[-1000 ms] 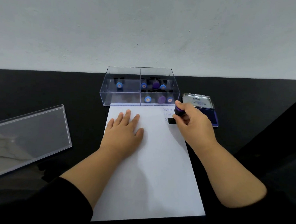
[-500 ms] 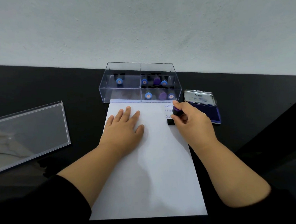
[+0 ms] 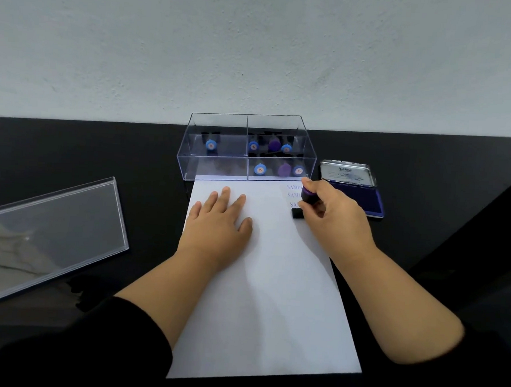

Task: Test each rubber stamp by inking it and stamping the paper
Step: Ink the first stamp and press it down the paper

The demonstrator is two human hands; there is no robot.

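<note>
Right hand [image 3: 333,218] grips the stamp [image 3: 302,206], upright on the paper [image 3: 266,297] at centre frame; ink pad [image 3: 375,199] just right, nearer it. Left hand [image 3: 220,221] flat, steadying the sheet.

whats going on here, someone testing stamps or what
Yes. A person's right hand grips a purple-topped rubber stamp and has its black base down on the white paper, just below three blue prints near the top right corner. The left hand lies flat on the sheet, steadying it. An open ink pad sits to the right, and a clear box behind the paper holds more stamps.
</note>
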